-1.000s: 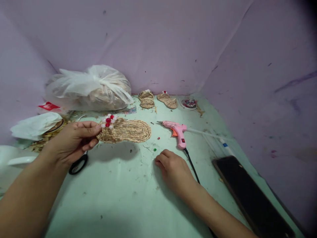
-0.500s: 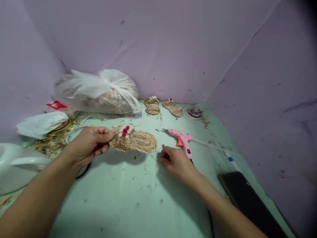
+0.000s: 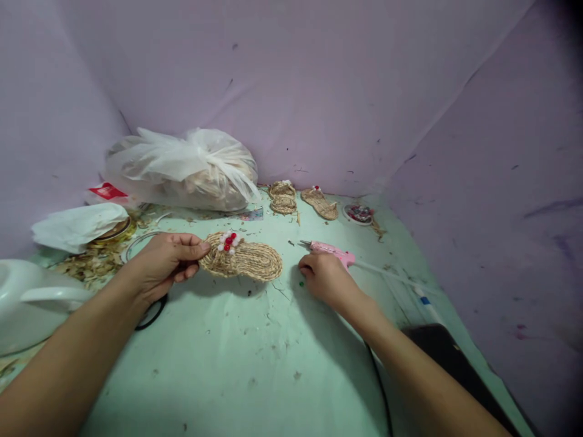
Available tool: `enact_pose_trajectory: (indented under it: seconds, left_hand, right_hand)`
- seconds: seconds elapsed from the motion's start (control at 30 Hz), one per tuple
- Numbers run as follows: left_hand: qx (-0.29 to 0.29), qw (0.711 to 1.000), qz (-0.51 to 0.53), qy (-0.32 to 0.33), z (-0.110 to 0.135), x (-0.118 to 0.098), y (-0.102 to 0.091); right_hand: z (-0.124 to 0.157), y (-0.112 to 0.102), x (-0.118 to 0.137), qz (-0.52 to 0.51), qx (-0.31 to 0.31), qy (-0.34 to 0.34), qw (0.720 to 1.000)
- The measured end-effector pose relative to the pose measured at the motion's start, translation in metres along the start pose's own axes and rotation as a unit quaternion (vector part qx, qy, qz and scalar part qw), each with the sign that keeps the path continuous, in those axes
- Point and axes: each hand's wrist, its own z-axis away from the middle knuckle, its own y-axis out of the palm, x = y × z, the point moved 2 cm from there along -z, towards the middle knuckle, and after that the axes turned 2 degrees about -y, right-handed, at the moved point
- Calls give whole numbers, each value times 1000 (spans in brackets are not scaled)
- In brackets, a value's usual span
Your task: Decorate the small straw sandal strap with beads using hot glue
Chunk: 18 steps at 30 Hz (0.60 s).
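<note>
My left hand [image 3: 166,262] pinches the toe end of a woven straw sandal [image 3: 248,262] and holds it just above the pale green table [image 3: 237,364]. A cluster of red and white beads [image 3: 228,241] sits on the sandal's strap. My right hand [image 3: 324,277] lies to the right of the sandal, fingers curled down over the handle of a pink glue gun [image 3: 334,250]. The gun's nozzle points left, out past my knuckles. A tiny green bead [image 3: 300,283] lies on the table by my fingertips.
A tied plastic bag [image 3: 182,170] of straw sits at the back left, with two small woven sandals [image 3: 282,197] and a bead dish [image 3: 359,213] by the wall. Black scissors [image 3: 150,312], a white container [image 3: 27,303] and tissue [image 3: 79,224] lie left. A dark phone [image 3: 449,358] and the gun's cord [image 3: 378,376] lie right.
My right hand slid forward from the bare table past the loose beads onto the glue gun's handle. My left hand kept hold of the sandal.
</note>
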Motion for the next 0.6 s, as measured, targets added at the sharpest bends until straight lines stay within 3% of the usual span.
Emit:
enact_pose_trajectory:
  seconds: [0.27, 0.43, 0.53, 0.6]
  left_hand:
    - [12, 1000, -14, 6, -5, 6, 3]
    - [64, 996, -61, -13, -8, 17, 10]
    - [110, 991, -76, -16, -9, 25, 18]
    - [134, 988, -80, -11, -10, 31, 23]
  right_hand:
    - [22, 0, 18, 2, 38, -30, 999]
    - [31, -4, 29, 14, 46, -70, 996]
    - [13, -31, 3, 3, -7, -63, 998]
    - [-10, -61, -31, 12, -102, -7, 995]
